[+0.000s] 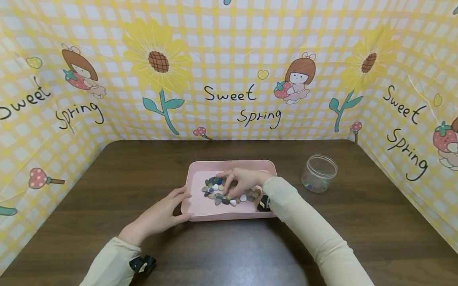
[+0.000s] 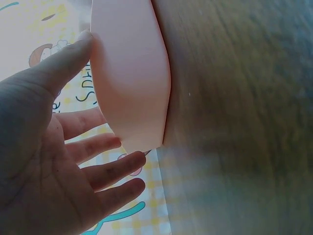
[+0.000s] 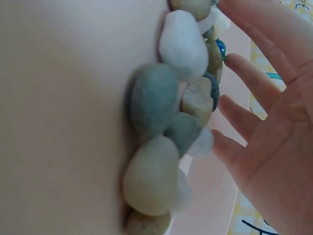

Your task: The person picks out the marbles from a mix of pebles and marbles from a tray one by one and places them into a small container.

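Observation:
A shallow pink tray [image 1: 200, 208] lies on the table with a cluster of stones [image 1: 218, 200] in it, grey, white, tan and dark. Among them are blue marbles [image 1: 211, 190]. My left hand [image 1: 162, 212] rests at the tray's near left corner, its fingers spread along the left rim and the thumb by the near edge. Over the stones my right hand [image 1: 243, 180] reaches down, thumb and forefinger low among them; whether they pinch anything is hidden. In the right wrist view its other fingers [image 3: 244, 115] are spread beside the stones, close to a blue marble [image 3: 221, 49].
To the right of the tray stands a clear round jar [image 1: 318, 174] without a lid, a few small coloured marbles at its bottom. The brown wooden table [image 1: 150, 163] is bordered at the back and sides by a yellow checked cloth [image 1: 229, 59].

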`<state>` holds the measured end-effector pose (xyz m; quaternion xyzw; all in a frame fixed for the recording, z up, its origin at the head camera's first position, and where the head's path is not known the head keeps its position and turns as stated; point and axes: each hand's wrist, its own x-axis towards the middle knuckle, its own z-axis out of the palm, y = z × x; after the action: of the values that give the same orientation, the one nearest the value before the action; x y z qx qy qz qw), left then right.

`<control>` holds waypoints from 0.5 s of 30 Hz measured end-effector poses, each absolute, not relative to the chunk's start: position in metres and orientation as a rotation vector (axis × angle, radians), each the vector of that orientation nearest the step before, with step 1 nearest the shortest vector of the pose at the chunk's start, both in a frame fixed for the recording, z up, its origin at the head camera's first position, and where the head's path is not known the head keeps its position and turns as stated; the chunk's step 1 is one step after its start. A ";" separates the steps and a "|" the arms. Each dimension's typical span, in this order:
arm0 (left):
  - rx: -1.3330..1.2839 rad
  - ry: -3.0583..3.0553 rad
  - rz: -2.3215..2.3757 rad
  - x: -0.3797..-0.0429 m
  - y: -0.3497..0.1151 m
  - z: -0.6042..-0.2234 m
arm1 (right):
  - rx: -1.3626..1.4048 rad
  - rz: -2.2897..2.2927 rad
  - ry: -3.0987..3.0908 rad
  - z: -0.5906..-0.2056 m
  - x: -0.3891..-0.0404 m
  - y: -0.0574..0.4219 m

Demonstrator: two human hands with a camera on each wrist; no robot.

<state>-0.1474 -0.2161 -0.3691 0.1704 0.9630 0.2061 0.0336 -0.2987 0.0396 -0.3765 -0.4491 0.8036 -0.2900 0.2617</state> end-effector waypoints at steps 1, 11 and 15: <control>0.524 2.961 0.633 -0.147 -0.216 -0.369 | -1.210 -0.779 2.181 -0.377 -0.299 0.039; 0.500 2.949 0.627 -0.147 -0.216 -0.368 | -1.155 -0.742 2.202 -0.379 -0.297 0.038; 0.502 2.950 0.629 -0.147 -0.216 -0.368 | -1.200 -0.744 2.200 -0.379 -0.298 0.038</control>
<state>-0.1469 -0.2160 -0.3681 0.1639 0.9639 0.2056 0.0420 -0.2982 0.0383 -0.3790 -0.4431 0.8124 -0.2747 0.2610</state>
